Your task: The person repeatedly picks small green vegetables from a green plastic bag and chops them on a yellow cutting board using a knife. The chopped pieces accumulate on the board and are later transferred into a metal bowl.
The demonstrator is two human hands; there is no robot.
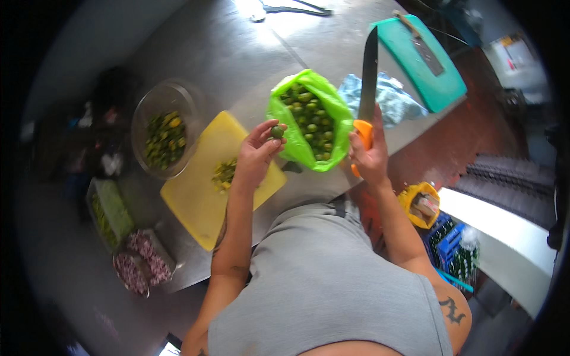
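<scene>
Between the fingertips of my left hand (256, 157) is a small green lime (276, 132), held beside a bright green plastic bag (341, 113). The bag gapes wide and is full of small whole limes (310, 118). My right hand (373, 161) grips the orange handle of a large knife (369, 71), its blade pointing up and away from me, to the right of the bag. Below my left hand lies a yellow cutting board (189, 199) with a small heap of cut lime pieces (224, 173), partly hidden by my wrist. A clear bowl (138, 121) of cut limes (165, 142) stands left of the board.
On the metal table (231, 59), a teal cutting board (448, 89) with another knife (428, 54) lies at the far right, near a blue cloth (395, 104). Containers of chopped purple onion (155, 258) and green pieces (102, 219) sit left. Blue crates (451, 240) stand lower right.
</scene>
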